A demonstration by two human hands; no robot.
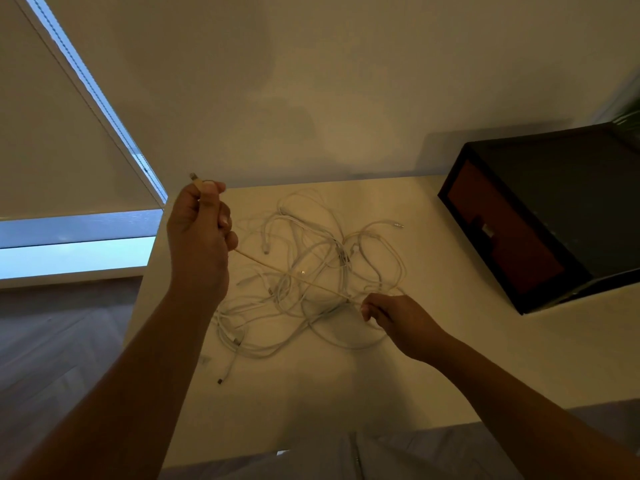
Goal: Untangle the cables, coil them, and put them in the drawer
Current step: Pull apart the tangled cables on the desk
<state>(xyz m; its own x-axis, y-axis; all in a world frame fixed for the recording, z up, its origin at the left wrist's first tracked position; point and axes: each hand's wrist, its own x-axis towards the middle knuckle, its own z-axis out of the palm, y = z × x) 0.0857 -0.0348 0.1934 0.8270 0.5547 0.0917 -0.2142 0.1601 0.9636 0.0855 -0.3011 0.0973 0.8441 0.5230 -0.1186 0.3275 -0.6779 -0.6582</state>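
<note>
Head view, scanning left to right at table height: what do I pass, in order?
window → left hand, gripping the plug end of a cable → tangle of white cables → right hand, pinching that same cable at the tangle's right edge → dark drawer unit.

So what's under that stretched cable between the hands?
Under the taut cable lies the tangle of white cables on the table; what lies beneath the right hand is hidden.
</note>
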